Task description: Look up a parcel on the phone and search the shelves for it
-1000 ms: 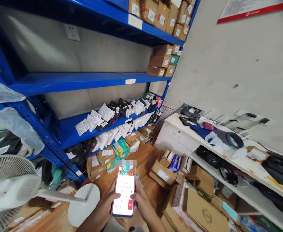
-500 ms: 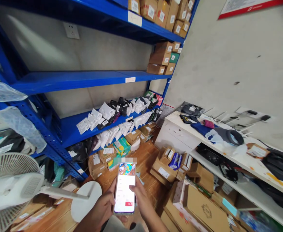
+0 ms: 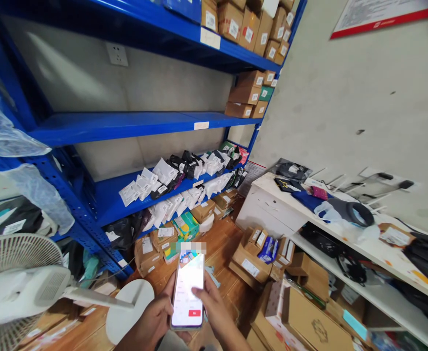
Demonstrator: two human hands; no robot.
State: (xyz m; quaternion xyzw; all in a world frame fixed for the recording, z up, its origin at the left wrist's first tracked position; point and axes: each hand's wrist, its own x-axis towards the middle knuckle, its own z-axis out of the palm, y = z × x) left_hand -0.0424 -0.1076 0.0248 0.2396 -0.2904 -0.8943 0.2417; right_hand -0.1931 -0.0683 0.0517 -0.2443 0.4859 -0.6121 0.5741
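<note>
Low in the middle of the view, a smartphone [image 3: 187, 290] with a lit white screen is held upright in both my hands. My left hand [image 3: 154, 317] cups its left edge and underside. My right hand [image 3: 214, 307] grips the right edge, and its thumb rests on the screen above a red button. Behind the phone stands a blue metal shelf rack [image 3: 100, 124]. Its lower shelf carries several white and black packets [image 3: 170, 178].
A white fan [image 3: 19, 287] lies tipped at the lower left, its round base [image 3: 129, 309] close to my left hand. Cardboard boxes [image 3: 252, 258] crowd the wooden floor. A white bench [image 3: 272, 204] with cables and bags runs along the right wall.
The phone screen switched from a keypad to a mostly white page with a red button. My right thumb has moved onto the screen. The view shifted slightly.
</note>
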